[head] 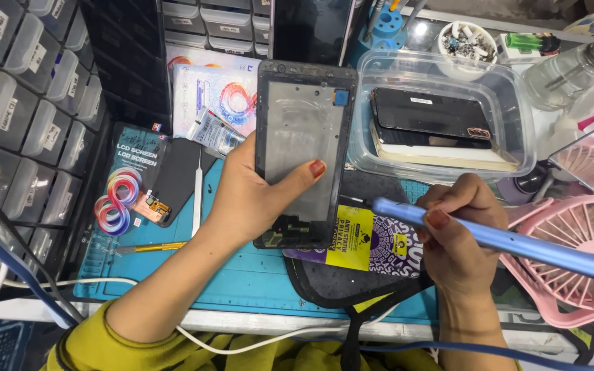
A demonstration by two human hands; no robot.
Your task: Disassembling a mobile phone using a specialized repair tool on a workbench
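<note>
My left hand [256, 196] holds a black phone frame [304, 144] upright over the mat, thumb across its grey inner plate. The frame's bottom end rests near a purple and yellow packet [372, 240]. My right hand [455, 237] grips a long blue pen-shaped tool [489, 237], its thin dark tip pointing left toward the frame's lower right edge. A blue cable runs from the tool's rear off to the right.
A clear plastic tub [517, 117] with phones inside stands behind the hands. A pink fan [579, 247] sits right. Tweezers [197, 196], screen packages [128, 182], a glue tube [216, 132] lie left on the teal mat [242, 282]. Drawer cabinets [22, 103] line the left.
</note>
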